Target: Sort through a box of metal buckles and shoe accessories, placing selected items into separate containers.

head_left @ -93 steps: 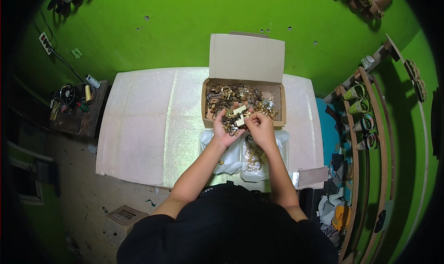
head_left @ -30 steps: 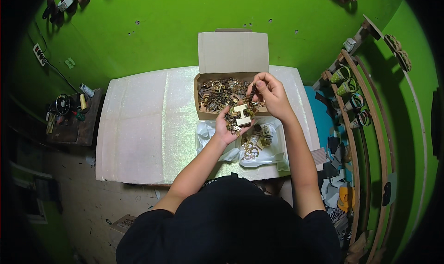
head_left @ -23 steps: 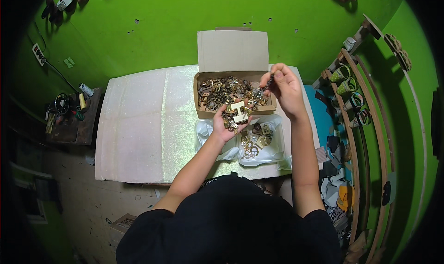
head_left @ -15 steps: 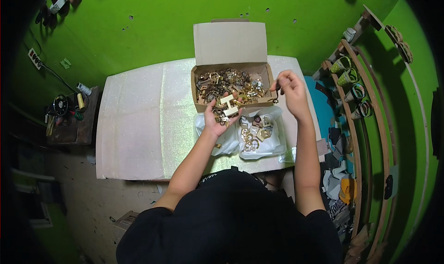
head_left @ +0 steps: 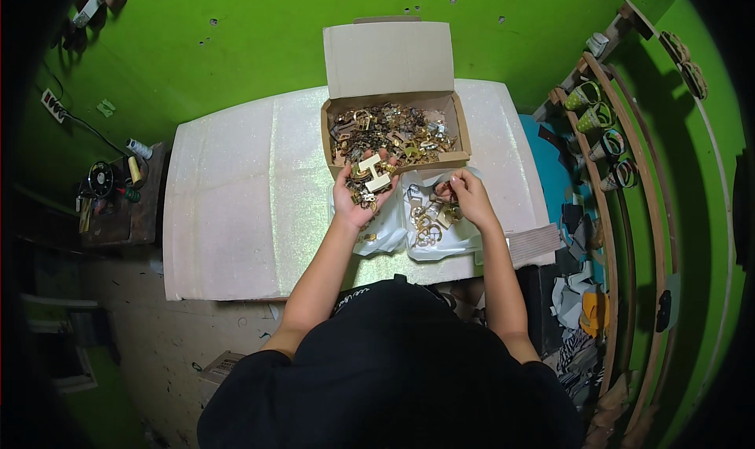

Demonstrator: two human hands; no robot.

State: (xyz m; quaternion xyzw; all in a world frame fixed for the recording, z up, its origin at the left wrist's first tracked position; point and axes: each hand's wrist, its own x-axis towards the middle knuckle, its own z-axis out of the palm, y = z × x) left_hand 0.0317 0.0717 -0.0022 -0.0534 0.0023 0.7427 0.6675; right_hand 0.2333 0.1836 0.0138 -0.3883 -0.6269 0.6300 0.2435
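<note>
My left hand [head_left: 355,201] is palm up, cupped under a heap of metal buckles [head_left: 366,183] in gold and dark tones, two flat pale-gold bars on top. It hovers in front of an open cardboard box [head_left: 464,138] filled with a jumble of similar metal fittings [head_left: 393,126]. My right hand [head_left: 473,201], fingers pinched together, is over the right half of a white two-part container [head_left: 448,252]. A small dark metal piece [head_left: 444,188] shows at its fingertips, partly hidden. Gold rings and buckles [head_left: 429,230] lie in that half; the left half is mostly behind my left hand.
The box and container stand on a pale glittery sheet over the table [head_left: 228,197]. Right of the table, a wooden rack [head_left: 621,229] holds patterned straps, with fabric scraps [head_left: 578,299] below. A sewing machine [head_left: 102,180] and thread spools stand on a side table at left.
My right hand has moved down and left, from beside the box to over the container's right half, still pinching the dark piece. The left hand keeps its heap, slightly further left.
</note>
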